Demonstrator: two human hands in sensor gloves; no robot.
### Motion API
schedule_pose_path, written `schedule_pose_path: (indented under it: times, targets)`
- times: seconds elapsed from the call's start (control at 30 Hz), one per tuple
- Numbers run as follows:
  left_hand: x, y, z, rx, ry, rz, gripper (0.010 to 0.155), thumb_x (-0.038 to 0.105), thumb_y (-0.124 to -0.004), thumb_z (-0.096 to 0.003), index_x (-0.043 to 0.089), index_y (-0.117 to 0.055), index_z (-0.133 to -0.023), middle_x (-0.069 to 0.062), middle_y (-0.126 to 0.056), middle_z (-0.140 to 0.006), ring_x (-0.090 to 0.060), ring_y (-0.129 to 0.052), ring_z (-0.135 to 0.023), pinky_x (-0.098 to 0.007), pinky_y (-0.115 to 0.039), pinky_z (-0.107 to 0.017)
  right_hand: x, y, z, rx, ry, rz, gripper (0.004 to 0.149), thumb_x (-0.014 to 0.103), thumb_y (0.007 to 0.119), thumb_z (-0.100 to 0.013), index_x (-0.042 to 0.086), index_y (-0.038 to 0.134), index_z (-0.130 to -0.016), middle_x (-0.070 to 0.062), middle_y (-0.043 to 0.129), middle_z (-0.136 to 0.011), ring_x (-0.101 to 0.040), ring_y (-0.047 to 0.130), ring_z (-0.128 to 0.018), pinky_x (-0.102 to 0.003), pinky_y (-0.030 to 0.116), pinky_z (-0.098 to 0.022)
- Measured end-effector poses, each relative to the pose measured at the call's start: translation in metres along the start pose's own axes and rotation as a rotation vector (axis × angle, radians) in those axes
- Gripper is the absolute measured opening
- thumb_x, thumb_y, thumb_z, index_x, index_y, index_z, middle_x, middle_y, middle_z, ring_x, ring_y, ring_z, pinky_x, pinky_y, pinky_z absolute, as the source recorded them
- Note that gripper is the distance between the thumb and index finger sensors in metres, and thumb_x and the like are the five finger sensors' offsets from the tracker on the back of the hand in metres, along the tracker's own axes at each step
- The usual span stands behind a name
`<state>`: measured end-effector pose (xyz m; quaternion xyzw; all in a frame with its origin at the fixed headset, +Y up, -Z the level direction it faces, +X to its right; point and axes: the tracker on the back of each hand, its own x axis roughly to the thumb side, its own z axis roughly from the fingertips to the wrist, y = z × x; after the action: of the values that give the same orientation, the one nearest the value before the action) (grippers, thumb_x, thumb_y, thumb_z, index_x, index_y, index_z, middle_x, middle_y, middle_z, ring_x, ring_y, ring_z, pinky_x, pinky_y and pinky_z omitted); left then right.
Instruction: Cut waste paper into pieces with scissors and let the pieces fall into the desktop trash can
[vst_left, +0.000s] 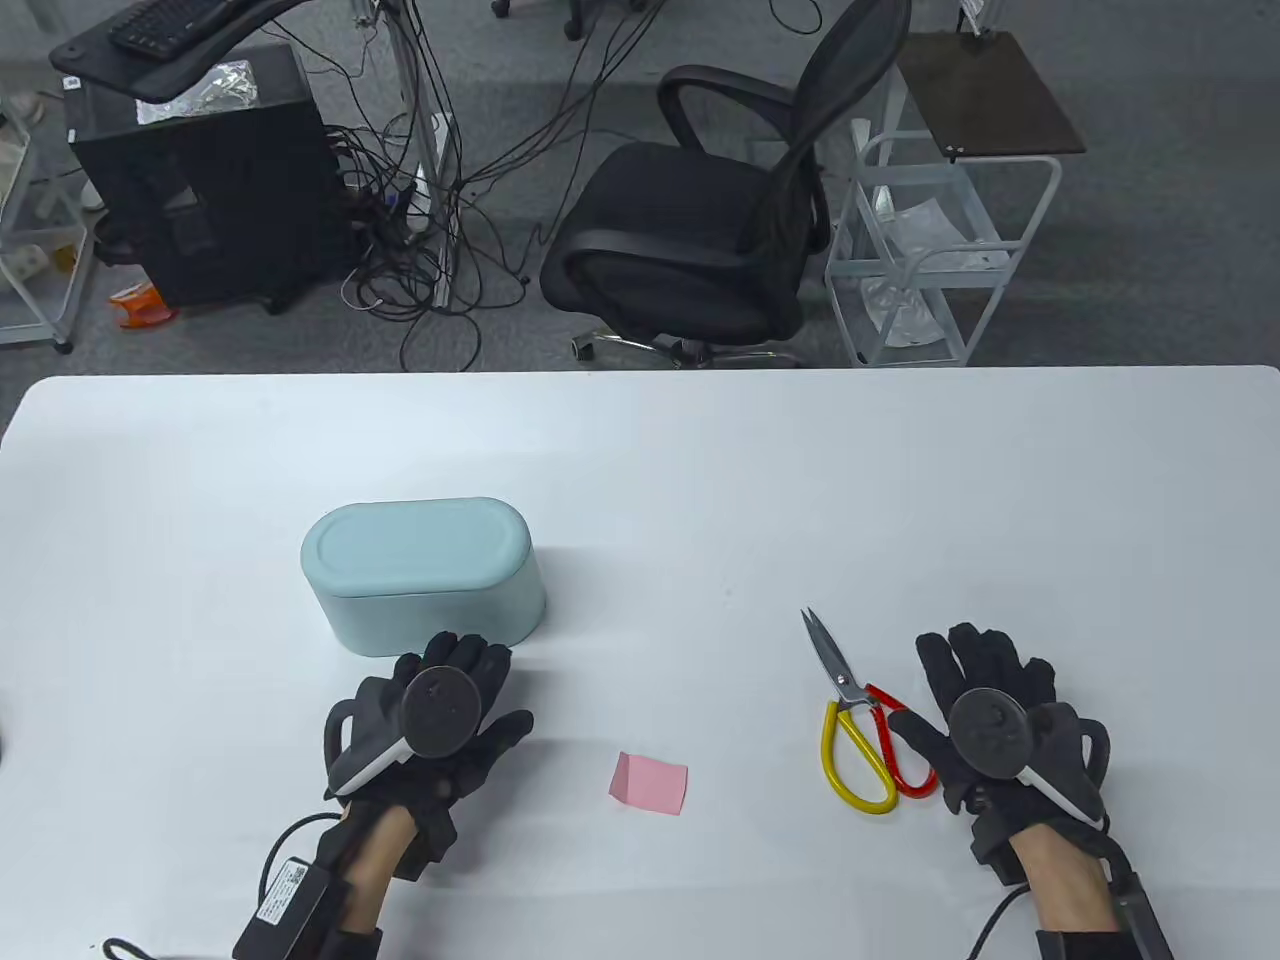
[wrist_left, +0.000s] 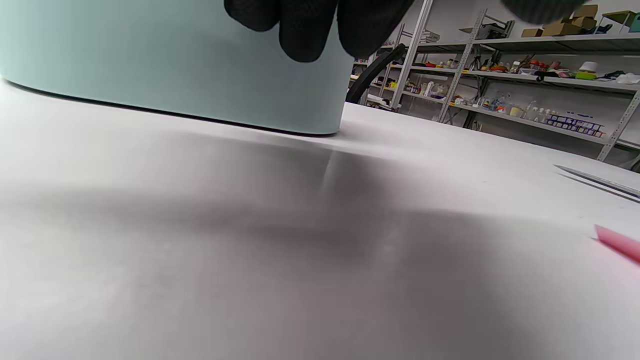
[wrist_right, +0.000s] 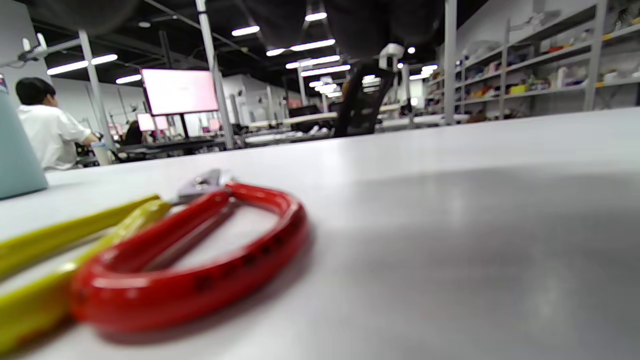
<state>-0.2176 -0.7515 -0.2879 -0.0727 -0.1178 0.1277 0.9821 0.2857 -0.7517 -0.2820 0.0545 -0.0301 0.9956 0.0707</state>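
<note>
Nothing's picked up yet, so I'd go for the scissors (vst_left: 858, 712) first: right hand (vst_left: 985, 735) should slip thumb and fingers into the red and yellow loops (blades point to 12 o'clock). That hand lies flat with fingers spread, thumb beside the red loop, actual contact unclear. Left hand (vst_left: 440, 715) is relaxed and empty, fingertips near the bin (vst_left: 425, 575) at its 12, paper (vst_left: 650, 783) at its 3.

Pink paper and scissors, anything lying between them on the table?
Nothing: in the table view, bare white table separates the folded pink paper from the yellow-and-red-handled scissors.
</note>
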Motion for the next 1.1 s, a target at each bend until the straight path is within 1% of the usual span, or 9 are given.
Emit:
schedule_pose_path:
  times: [0.4,0.93,1.1]
  targets:
    - [0.002,-0.001,0.003,0.022,-0.023,0.002,0.084,0.070,-0.057,-0.0442,0.024,-0.049,-0.114,-0.008,-0.048,-0.123,-0.039,-0.039,-0.114,-0.062,-0.037,-0.078,-0.002,0.000,0.000,-0.020,-0.002,-0.022,0.083,0.071,0.053,-0.039,0.026,0.042,-0.108,-0.015,0.047,-0.117,-0.047,0.044,-0.104,-0.072,0.039,-0.071]
    - [0.002,-0.001,0.006,0.038,-0.025,0.007,0.084,0.070,-0.057,-0.0440,0.024,-0.049,-0.114,-0.007,-0.048,-0.123,-0.039,-0.039,-0.114,-0.063,-0.036,-0.077,-0.004,-0.001,0.000,-0.028,-0.005,-0.038,0.083,0.071,0.053,-0.039,0.026,0.042,-0.108,-0.015,0.047,-0.117,-0.047,0.044,-0.104,-0.072,0.039,-0.071]
    - [0.000,0.006,0.010,0.062,-0.032,0.036,0.084,0.070,-0.057,-0.0438,0.024,-0.049,-0.114,-0.007,-0.048,-0.123,-0.039,-0.039,-0.114,-0.063,-0.036,-0.077,-0.004,0.000,-0.001,-0.026,-0.008,-0.038,0.083,0.071,0.053,-0.039,0.026,0.042,-0.108,-0.015,0.047,-0.117,-0.047,0.044,-0.104,-0.072,0.039,-0.071]
